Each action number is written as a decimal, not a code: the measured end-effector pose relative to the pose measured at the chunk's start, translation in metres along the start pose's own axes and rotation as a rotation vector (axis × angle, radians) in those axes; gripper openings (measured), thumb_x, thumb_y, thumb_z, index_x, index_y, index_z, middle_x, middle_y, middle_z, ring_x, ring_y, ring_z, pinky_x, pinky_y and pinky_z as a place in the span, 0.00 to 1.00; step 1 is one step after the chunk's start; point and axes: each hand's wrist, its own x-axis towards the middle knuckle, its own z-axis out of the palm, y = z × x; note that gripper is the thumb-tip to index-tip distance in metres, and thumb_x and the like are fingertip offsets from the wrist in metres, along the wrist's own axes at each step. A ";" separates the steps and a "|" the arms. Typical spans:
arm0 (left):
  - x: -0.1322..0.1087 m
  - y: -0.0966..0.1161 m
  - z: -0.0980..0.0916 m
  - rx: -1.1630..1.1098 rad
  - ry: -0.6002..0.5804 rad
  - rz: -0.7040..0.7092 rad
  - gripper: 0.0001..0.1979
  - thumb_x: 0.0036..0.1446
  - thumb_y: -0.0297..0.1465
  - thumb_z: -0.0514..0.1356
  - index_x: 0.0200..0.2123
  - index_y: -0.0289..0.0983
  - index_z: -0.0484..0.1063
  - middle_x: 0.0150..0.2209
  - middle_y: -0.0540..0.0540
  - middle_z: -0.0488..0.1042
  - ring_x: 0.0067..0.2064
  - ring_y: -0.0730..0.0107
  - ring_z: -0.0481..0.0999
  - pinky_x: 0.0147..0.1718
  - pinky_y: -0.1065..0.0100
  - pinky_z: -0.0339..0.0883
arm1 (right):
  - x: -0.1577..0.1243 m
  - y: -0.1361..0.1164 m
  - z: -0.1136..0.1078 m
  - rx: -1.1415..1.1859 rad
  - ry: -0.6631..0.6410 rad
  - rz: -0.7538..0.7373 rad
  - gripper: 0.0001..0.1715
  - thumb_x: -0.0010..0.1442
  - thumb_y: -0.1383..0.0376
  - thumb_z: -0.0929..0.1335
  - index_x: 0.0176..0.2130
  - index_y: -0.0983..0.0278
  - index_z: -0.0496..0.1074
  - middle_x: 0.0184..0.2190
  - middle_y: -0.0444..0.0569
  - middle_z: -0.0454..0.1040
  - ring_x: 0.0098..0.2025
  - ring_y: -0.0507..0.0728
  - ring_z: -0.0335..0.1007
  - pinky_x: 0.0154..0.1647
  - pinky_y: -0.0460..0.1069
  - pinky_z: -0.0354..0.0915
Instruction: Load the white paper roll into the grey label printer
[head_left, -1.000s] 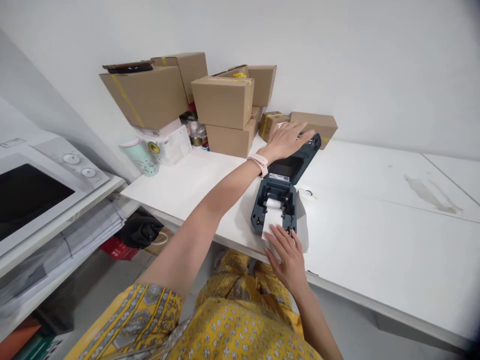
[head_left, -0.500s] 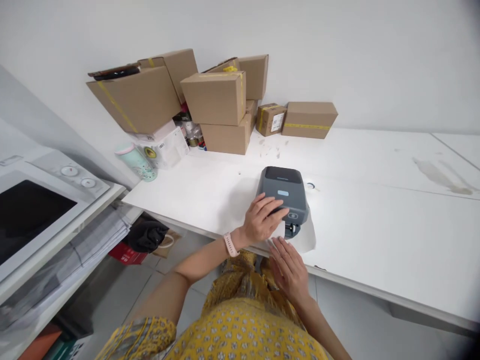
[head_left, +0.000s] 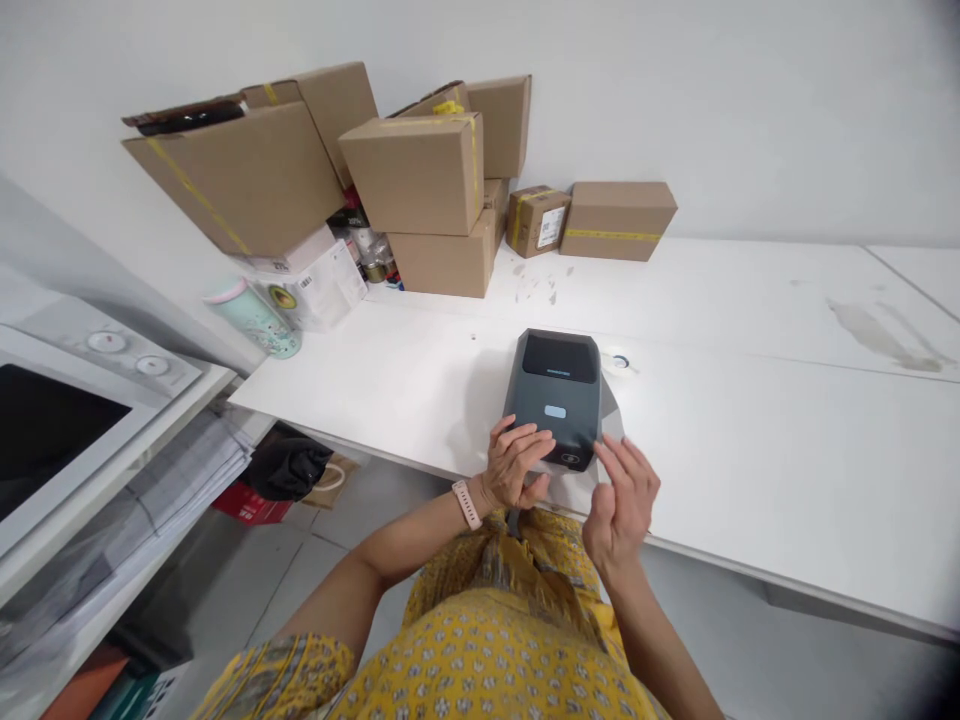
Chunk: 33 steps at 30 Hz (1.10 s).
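Note:
A dark grey label printer (head_left: 559, 400) stands near the front edge of the white table (head_left: 750, 470). My left hand (head_left: 517, 465) rests on its front left corner, fingers lying over the top and thumb apart below the front edge. At the front right corner is my right hand (head_left: 624, 500), its fingertips touching or very near the casing, thumb apart from the fingers. The printer's lid looks down. White paper (head_left: 611, 415) shows beside and under the printer. A small white roll (head_left: 620, 362) with a dark ring lies just right of it.
Cardboard boxes (head_left: 412, 175) are stacked at the back left, with two smaller ones, including a long box (head_left: 619, 220), along the wall. A mint tumbler (head_left: 255, 318) leans by a white box (head_left: 330, 290). A microwave (head_left: 67, 400) stands on a shelf at left.
The printer's front gap with the white roller has closed. My right hand has moved from the paper in front to the printer's right corner. My left hand stays on the printer's front left.

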 end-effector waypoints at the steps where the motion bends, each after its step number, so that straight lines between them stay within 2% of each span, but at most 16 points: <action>1: 0.000 0.000 0.002 -0.009 0.015 -0.008 0.22 0.59 0.39 0.52 0.54 0.38 0.70 0.47 0.41 0.81 0.54 0.59 0.75 0.63 0.49 0.60 | 0.013 0.003 0.004 0.041 -0.047 0.029 0.26 0.71 0.65 0.55 0.63 0.57 0.66 0.60 0.53 0.71 0.68 0.66 0.57 0.66 0.69 0.57; 4: 0.002 0.002 0.003 -0.023 0.048 -0.011 0.21 0.59 0.38 0.53 0.54 0.38 0.68 0.47 0.42 0.81 0.53 0.60 0.75 0.62 0.49 0.60 | 0.042 0.014 0.016 0.185 -0.166 0.176 0.26 0.73 0.62 0.53 0.61 0.56 0.69 0.61 0.50 0.70 0.70 0.63 0.54 0.68 0.68 0.55; 8: -0.003 0.001 0.008 0.012 0.091 -0.008 0.18 0.58 0.37 0.53 0.51 0.41 0.68 0.44 0.44 0.81 0.50 0.61 0.76 0.60 0.50 0.61 | 0.050 0.024 0.028 0.296 -0.173 0.330 0.22 0.71 0.60 0.59 0.60 0.56 0.69 0.63 0.50 0.69 0.70 0.62 0.55 0.69 0.66 0.56; 14: -0.010 -0.004 0.022 0.092 0.051 -0.054 0.08 0.57 0.37 0.53 0.37 0.46 0.69 0.37 0.49 0.82 0.43 0.63 0.76 0.59 0.51 0.61 | 0.045 0.025 0.037 0.331 -0.049 0.266 0.20 0.70 0.63 0.61 0.57 0.57 0.72 0.55 0.51 0.75 0.68 0.64 0.58 0.68 0.69 0.55; 16: -0.004 -0.001 0.016 0.079 0.058 -0.047 0.08 0.58 0.35 0.52 0.37 0.45 0.70 0.38 0.49 0.81 0.44 0.63 0.76 0.58 0.51 0.62 | 0.045 0.025 0.037 0.340 -0.036 0.247 0.19 0.70 0.64 0.61 0.55 0.57 0.73 0.54 0.51 0.77 0.68 0.64 0.59 0.68 0.70 0.55; 19: 0.004 0.014 -0.006 -0.031 0.084 -0.099 0.10 0.60 0.32 0.52 0.40 0.43 0.71 0.41 0.45 0.80 0.46 0.62 0.76 0.56 0.51 0.64 | 0.046 0.025 0.036 0.320 -0.061 0.233 0.19 0.70 0.63 0.60 0.54 0.58 0.74 0.54 0.52 0.77 0.68 0.64 0.59 0.67 0.70 0.57; 21: 0.000 0.031 -0.024 -0.109 0.129 -0.254 0.09 0.61 0.33 0.53 0.38 0.40 0.71 0.39 0.43 0.78 0.44 0.62 0.75 0.50 0.53 0.68 | 0.045 0.025 0.034 0.311 -0.080 0.231 0.19 0.71 0.62 0.60 0.53 0.59 0.74 0.54 0.53 0.77 0.68 0.63 0.59 0.67 0.69 0.57; 23: -0.007 0.048 -0.036 -0.238 0.106 -0.520 0.11 0.64 0.36 0.52 0.32 0.39 0.70 0.32 0.45 0.74 0.37 0.65 0.73 0.40 0.60 0.70 | 0.045 0.024 0.033 0.322 -0.082 0.238 0.18 0.71 0.61 0.60 0.52 0.59 0.75 0.54 0.53 0.77 0.68 0.63 0.59 0.67 0.69 0.57; 25: -0.013 0.060 -0.039 -0.467 -0.050 -0.843 0.18 0.67 0.41 0.50 0.30 0.38 0.70 0.27 0.48 0.70 0.29 0.70 0.69 0.31 0.67 0.66 | 0.044 0.023 0.033 0.344 -0.064 0.247 0.18 0.70 0.61 0.60 0.51 0.59 0.75 0.54 0.53 0.77 0.68 0.62 0.59 0.68 0.69 0.56; 27: -0.012 0.065 -0.033 -0.713 -0.185 -1.104 0.23 0.67 0.47 0.48 0.31 0.37 0.71 0.24 0.51 0.67 0.24 0.74 0.65 0.25 0.70 0.61 | 0.043 0.023 0.033 0.362 -0.044 0.256 0.17 0.70 0.61 0.61 0.51 0.60 0.75 0.54 0.53 0.77 0.68 0.62 0.59 0.68 0.68 0.55; 29: -0.008 0.064 -0.023 -0.860 -0.218 -1.230 0.28 0.66 0.52 0.48 0.29 0.36 0.71 0.22 0.51 0.66 0.21 0.76 0.62 0.23 0.70 0.58 | 0.043 0.023 0.032 0.365 -0.048 0.259 0.17 0.70 0.60 0.61 0.51 0.60 0.76 0.54 0.53 0.77 0.68 0.62 0.59 0.68 0.68 0.55; 33: 0.001 0.062 -0.009 -0.834 -0.162 -1.281 0.31 0.62 0.57 0.50 0.21 0.37 0.64 0.19 0.53 0.63 0.21 0.77 0.61 0.23 0.71 0.55 | 0.042 0.025 0.028 0.349 -0.091 0.219 0.18 0.70 0.59 0.61 0.51 0.59 0.75 0.54 0.52 0.77 0.68 0.62 0.59 0.68 0.68 0.56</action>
